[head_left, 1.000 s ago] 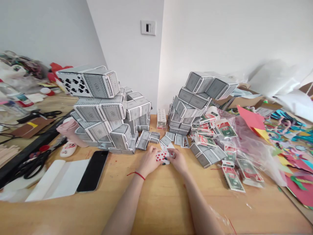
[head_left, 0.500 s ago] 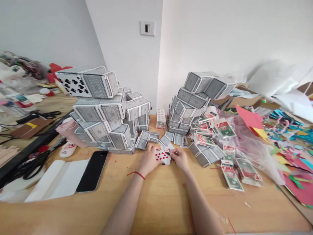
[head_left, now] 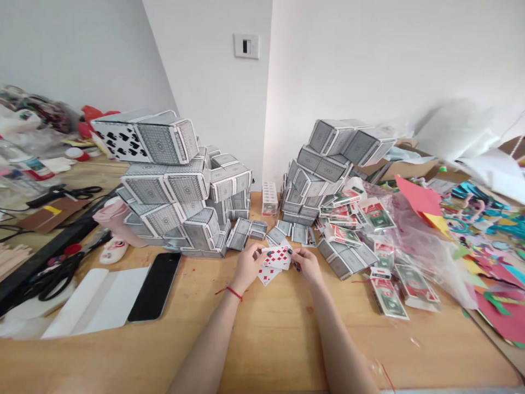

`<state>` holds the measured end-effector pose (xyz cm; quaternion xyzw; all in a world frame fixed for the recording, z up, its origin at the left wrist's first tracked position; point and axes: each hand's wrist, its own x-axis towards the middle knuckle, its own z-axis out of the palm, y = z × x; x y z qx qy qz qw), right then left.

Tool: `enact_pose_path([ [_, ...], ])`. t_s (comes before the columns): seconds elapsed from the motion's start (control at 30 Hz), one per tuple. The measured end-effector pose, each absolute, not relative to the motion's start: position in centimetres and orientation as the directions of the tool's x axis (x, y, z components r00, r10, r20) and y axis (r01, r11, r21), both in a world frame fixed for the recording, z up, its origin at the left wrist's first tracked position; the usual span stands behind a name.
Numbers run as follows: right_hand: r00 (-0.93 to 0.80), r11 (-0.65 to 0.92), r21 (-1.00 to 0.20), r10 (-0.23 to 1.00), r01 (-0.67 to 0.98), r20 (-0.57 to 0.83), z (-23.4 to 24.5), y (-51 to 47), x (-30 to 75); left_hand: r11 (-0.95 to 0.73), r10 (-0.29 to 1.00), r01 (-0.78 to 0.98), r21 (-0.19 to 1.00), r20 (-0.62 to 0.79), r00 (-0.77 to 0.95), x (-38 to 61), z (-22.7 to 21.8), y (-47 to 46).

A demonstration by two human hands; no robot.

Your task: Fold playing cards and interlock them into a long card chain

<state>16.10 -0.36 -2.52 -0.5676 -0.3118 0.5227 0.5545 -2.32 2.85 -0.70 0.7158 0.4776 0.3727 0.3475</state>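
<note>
My left hand (head_left: 248,266) and my right hand (head_left: 307,264) together hold a few playing cards (head_left: 277,256) with red diamond pips, face up, just above the wooden table (head_left: 262,339). One card (head_left: 266,275) hangs lower under the left fingers. A red string circles my left wrist. Behind the hands lie loose grey-backed cards (head_left: 293,233). A tall pile of card-built boxes (head_left: 172,186) stands to the left, another pile (head_left: 328,164) to the right.
A black phone (head_left: 156,285) and white sheets (head_left: 94,301) lie at the left, with scissors (head_left: 53,276) further left. Red and green card packs (head_left: 388,298) and plastic wrap sit at the right, coloured paper scraps (head_left: 492,257) beyond them.
Both hands have lifted the diamond cards slightly off the table and spread them; one card now dangles lower at the left.
</note>
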Motion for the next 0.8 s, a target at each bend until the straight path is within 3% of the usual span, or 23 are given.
enact_pose_path([
  [0.13,0.230,-0.184,-0.933,0.938,-0.308,-0.261,-2.83,-0.07,16.05,-0.140,0.983,0.299,0.944,0.095,0.158,-2.09,-1.21,3.11],
  [0.3,0.259,-0.156,-0.956,0.941,-0.247,-0.220,-3.06,0.01,15.93,-0.035,0.994,0.162,0.986,0.017,0.107,-2.12,-1.62,3.36],
  [0.5,0.324,-0.132,-0.983,0.931,-0.126,-0.166,-2.64,-0.30,15.57,-0.218,0.976,0.370,0.903,0.203,0.079,-2.32,-1.71,3.33],
  [0.8,0.411,-0.016,-0.975,0.905,-0.220,-0.108,-2.59,-0.19,15.58,-0.277,0.955,0.514,0.812,0.292,0.053,-2.38,-1.28,2.92],
])
